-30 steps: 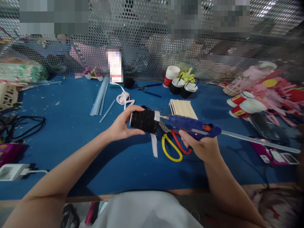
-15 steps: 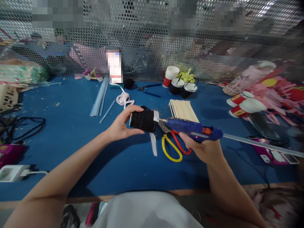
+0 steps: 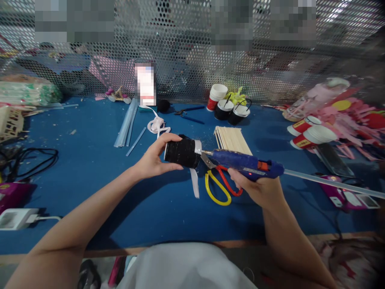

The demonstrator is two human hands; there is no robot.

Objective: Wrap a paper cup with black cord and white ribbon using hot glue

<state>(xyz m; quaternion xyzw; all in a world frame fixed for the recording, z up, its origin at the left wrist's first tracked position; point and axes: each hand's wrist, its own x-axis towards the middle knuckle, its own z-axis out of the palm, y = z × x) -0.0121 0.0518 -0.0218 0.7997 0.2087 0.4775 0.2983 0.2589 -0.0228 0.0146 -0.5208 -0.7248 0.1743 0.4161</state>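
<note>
My left hand point(image 3: 159, 157) grips a black-wrapped cup point(image 3: 182, 153) lying on its side in the air, thumb and fingers on opposite sides. A white ribbon point(image 3: 195, 184) runs round the cup's right-hand rim and its tail hangs down below. In my right hand point(image 3: 255, 186) is a blue hot glue gun point(image 3: 240, 161) with a long clear glue stick point(image 3: 325, 182) poking out of its back. Its nozzle meets the white band at the rim. Beneath the gun lie scissors point(image 3: 219, 188) with one yellow and one red handle, their blades partly hidden.
Wooden sticks point(image 3: 233, 139) lie behind the gun. Farther back are pliers point(image 3: 189, 113), a stack of paper cups point(image 3: 218, 96), two black cups point(image 3: 224, 109) and a phone point(image 3: 146, 84). Clear glue sticks point(image 3: 125, 124) and a loose ribbon coil point(image 3: 156, 125) lie left of centre. Pink pieces point(image 3: 345, 120) crowd the right.
Both hands stay almost in place. The glue gun has shifted very slightly to the right, its nozzle still at the ribbon on the rim.
</note>
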